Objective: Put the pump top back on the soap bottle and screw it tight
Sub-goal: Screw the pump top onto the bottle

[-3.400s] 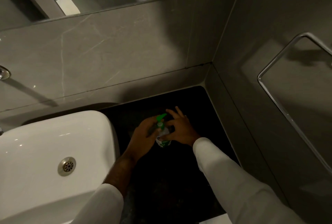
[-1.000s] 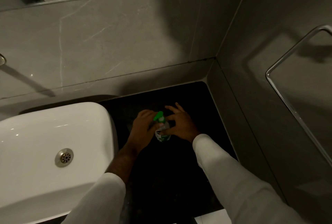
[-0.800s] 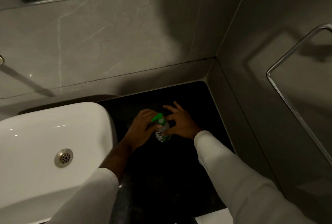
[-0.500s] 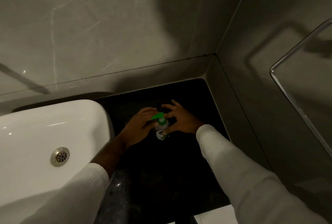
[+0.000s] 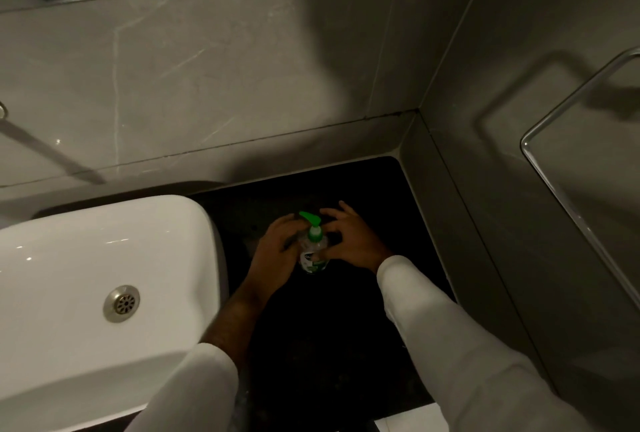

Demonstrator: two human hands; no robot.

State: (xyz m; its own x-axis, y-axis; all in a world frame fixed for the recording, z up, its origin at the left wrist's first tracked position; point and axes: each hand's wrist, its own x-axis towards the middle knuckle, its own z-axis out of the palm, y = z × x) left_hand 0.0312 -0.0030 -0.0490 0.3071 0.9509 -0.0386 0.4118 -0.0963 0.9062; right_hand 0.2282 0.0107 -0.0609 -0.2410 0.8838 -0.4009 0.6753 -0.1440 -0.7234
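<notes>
A small clear soap bottle with a green and white label stands upright on the black counter. The green pump top sits on its neck, nozzle pointing to the upper left. My left hand wraps the bottle's left side. On the right, my right hand has thumb and fingertips at the white collar under the pump, with the other fingers spread.
A white basin with a metal drain fills the left. Grey tiled walls close the counter at the back and right. A chrome towel rail hangs on the right wall. A mirror edge runs along the top.
The pump nozzle has turned from pointing right and up to pointing upper left. Both hands stay at the bottle; the view has shifted a little.
</notes>
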